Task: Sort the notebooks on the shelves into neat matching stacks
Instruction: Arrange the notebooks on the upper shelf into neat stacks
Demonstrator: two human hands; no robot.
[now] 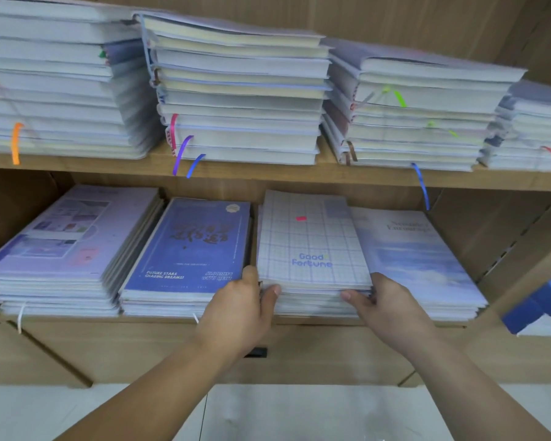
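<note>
L hand (245,300) & R hand (385,300) each pinched a front corner of the grid notebook (309,243), which sat btwn them atop its stack, w/ blue notebook stack (188,249) just left of L grip & sky-cover stack (420,259) right beside R grip

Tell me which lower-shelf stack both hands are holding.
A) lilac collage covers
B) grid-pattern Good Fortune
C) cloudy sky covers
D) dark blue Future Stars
B: the left hand and the right hand grip the front edge of the grid-pattern Good Fortune stack from either side.
</note>
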